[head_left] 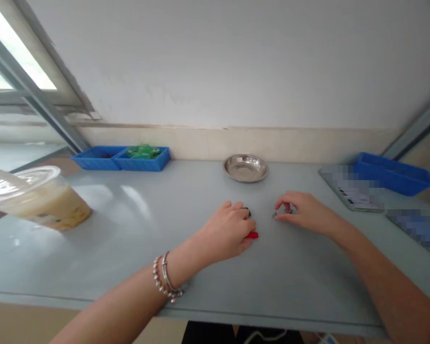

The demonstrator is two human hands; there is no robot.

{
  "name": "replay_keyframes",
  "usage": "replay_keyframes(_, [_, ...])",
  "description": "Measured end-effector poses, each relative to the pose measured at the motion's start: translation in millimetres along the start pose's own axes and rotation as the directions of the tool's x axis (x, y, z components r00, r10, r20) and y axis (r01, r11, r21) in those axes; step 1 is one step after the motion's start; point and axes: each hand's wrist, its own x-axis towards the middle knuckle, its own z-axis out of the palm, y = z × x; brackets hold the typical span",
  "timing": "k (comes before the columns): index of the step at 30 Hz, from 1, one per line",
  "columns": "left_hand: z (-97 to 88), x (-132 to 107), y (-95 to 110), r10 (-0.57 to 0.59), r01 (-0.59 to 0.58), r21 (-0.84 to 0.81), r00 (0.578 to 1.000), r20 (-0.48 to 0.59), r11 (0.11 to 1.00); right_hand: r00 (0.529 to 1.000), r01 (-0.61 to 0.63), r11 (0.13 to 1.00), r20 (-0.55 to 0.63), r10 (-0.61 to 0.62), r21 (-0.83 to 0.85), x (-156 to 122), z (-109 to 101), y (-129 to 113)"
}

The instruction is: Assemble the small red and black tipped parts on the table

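My left hand (pixel 231 231) is closed over the middle of the grey table, its fingers curled round a small red piece (pixel 252 235). A small black part (pixel 247 210) shows at its fingers; whether it belongs to the red piece I cannot tell. To the right, my right hand (pixel 303 212) has thumb and forefinger curved toward each other, with a small silvery piece (pixel 274 216) at the thumb tip. The two hands are apart. Beyond them stands a round, shallow metal dish (pixel 245 169).
Blue trays (pixel 143 164) stand at the back left, one with green items (pixel 143 151). A lidded drink cup (pixel 57 205) with a straw is at left. On the right lie two phone-like devices (pixel 351 191) and another blue tray (pixel 392 173). A wall (pixel 229 71) closes the back.
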Motion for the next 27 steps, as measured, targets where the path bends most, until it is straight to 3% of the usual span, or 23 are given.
replay_keyframes(4, [2.2,1.9,-1.2,-0.047,0.047,0.02,0.999,-0.01,0.999,0.998,0.061,0.998,-0.001,-0.061,-0.009,1.4,9.6,3.8])
replay_keyframes(11, [3.9,1.8,-1.3,-0.067,0.067,0.05,0.998,-0.008,0.997,0.999,0.054,0.998,0.003,-0.054,-0.009,1.9,12.0,-3.9])
replay_keyframes(15, [3.0,3.3,0.7,-0.102,0.104,0.021,0.992,-0.078,0.994,0.999,-0.001,0.98,-0.049,0.011,0.199,2.1,8.1,-13.6])
replay_keyframes(20, [4.2,4.4,1.7,-0.207,0.198,-0.061,0.946,-0.249,0.978,0.999,-0.038,0.746,0.002,0.049,0.665,1.7,12.3,-25.7])
replay_keyframes(23, [5.4,4.0,2.3,-0.198,0.18,-0.087,0.931,-0.308,0.98,0.999,-0.028,0.635,-0.006,0.052,0.772,2.2,18.4,-29.9])
replay_keyframes(27, [5.8,3.9,2.7,-0.202,0.179,-0.098,0.917,-0.344,0.979,0.998,-0.013,0.557,-0.026,0.061,0.83,3.1,20.8,-33.6])
